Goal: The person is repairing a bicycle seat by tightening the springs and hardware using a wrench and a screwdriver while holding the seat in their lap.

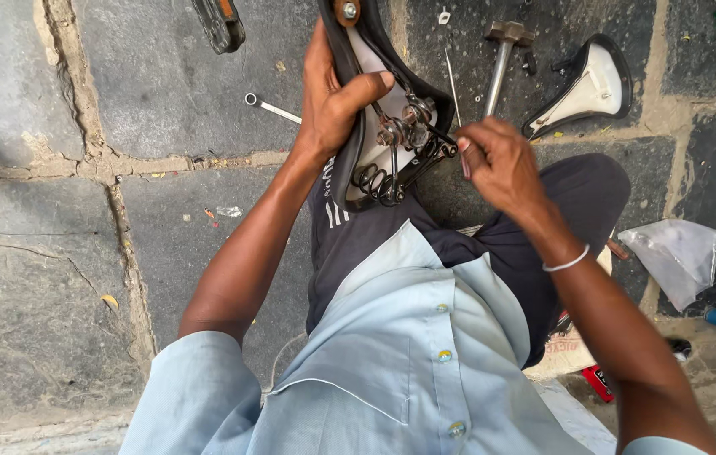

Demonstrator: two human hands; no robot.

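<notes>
Your left hand (332, 97) clamps the saddle (375, 101) by its stiff rim, right hand (501, 164) pinching a thin tool at the springy, snag-prone rails (412, 147).

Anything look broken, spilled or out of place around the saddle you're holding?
Nothing spilled. The bicycle saddle is upside down in the left hand, springs exposed, the right hand at its clamp. A second saddle, a hammer and a wrench lie scattered on the stone floor.
</notes>
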